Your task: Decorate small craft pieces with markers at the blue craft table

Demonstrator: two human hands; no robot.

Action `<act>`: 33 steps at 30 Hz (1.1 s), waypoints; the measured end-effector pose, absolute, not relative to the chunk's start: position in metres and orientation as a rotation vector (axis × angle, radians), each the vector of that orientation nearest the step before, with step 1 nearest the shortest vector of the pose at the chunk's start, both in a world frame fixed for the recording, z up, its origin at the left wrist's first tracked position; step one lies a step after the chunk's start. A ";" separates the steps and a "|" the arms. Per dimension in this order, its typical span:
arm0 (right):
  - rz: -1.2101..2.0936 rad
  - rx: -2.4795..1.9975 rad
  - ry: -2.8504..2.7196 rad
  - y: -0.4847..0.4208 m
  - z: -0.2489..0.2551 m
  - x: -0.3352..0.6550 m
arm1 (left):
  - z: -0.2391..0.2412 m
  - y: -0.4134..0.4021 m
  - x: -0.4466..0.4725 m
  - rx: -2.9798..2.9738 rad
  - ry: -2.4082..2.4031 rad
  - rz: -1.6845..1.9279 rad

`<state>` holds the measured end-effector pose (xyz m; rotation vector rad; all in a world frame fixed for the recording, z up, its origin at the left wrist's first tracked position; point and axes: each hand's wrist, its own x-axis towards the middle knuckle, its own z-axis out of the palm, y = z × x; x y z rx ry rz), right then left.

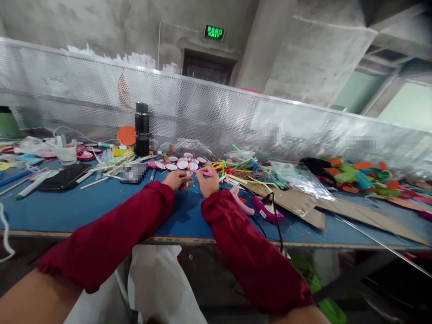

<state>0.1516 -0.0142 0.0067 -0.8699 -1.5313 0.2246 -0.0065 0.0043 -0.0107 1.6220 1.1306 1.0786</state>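
Both my forearms wear dark red sleeves and reach onto a blue table [84, 207]. My left hand [176, 179] is curled, its fingers pinched on a small piece I cannot make out. My right hand [207, 179] is closed on a thin pink stick [204, 173] that points left toward the other hand. The two hands nearly meet. Just beyond them lie several round white and red discs [178, 164]. A tangle of coloured pipe cleaners [248, 173] lies to the right of my right hand.
A black bottle [141, 128] stands at the back before a perforated metal screen [209, 108]. A black phone [64, 177], wooden sticks [111, 168], a pink glue gun [265, 209] with cord, cardboard [303, 207] and plastic bags lie around.
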 end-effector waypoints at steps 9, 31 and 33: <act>0.224 -0.849 -1.534 -0.015 0.008 0.152 | -0.012 0.007 -0.008 1.631 1.129 1.082; 0.180 -0.861 -1.504 -0.013 0.008 0.153 | -0.004 -0.003 -0.006 1.602 1.140 1.078; 0.175 -0.854 -1.487 -0.013 0.009 0.153 | -0.002 -0.005 -0.006 1.587 1.139 1.088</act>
